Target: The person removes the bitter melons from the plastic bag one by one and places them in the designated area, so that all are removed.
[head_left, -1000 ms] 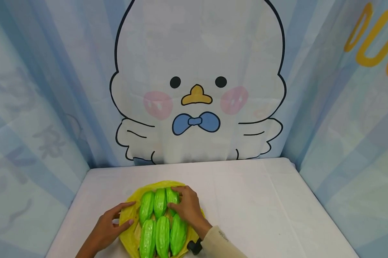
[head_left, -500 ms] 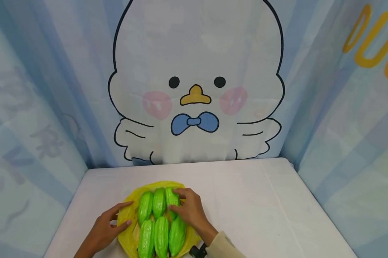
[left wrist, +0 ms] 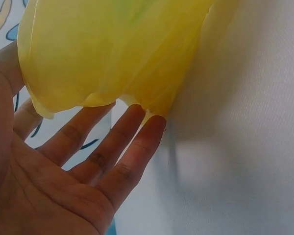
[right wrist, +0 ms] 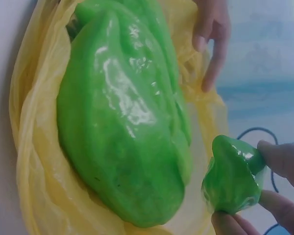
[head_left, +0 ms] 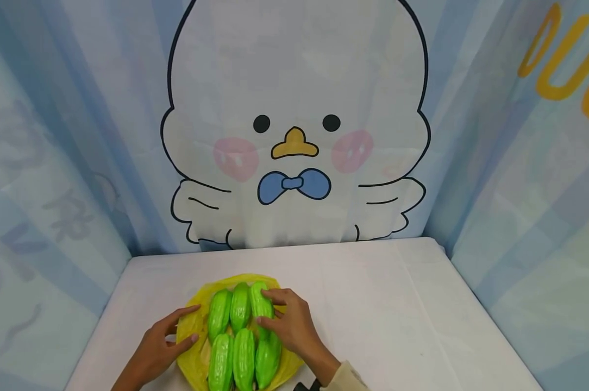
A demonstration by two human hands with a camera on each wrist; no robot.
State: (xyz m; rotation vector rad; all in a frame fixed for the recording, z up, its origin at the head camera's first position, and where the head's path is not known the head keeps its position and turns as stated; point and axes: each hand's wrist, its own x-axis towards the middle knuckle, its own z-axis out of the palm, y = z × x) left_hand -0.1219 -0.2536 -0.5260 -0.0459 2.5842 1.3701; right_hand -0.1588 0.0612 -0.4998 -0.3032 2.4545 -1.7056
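Several long, ridged, glossy green fruits lie in two rows on a round yellow plastic wrapping (head_left: 194, 364) in the head view. My right hand (head_left: 294, 323) pinches the fruit at the far right (head_left: 260, 301) between thumb and fingers. Its lower end overlaps the fruit in front of it (head_left: 268, 361). In the right wrist view, the pinched fruit (right wrist: 234, 176) shows end-on, apart from the big near one (right wrist: 122, 127). My left hand (head_left: 157, 345) touches the left rim of the wrapping with spread, nearly straight fingers. Its fingertips (left wrist: 154, 125) meet the thin yellow plastic (left wrist: 108, 54) from below.
A white-covered table (head_left: 373, 304) lies under everything. Behind it hangs a blue curtain (head_left: 143, 108) with a big white chick print, and more curtain closes off both sides. A black wrist camera part (head_left: 314, 385) sits by the right sleeve (head_left: 345, 378).
My right hand has drawn slightly right and toward me, and the pinched fruit has risen so that it overlaps the one in front. My left hand stays at the wrapping's rim.
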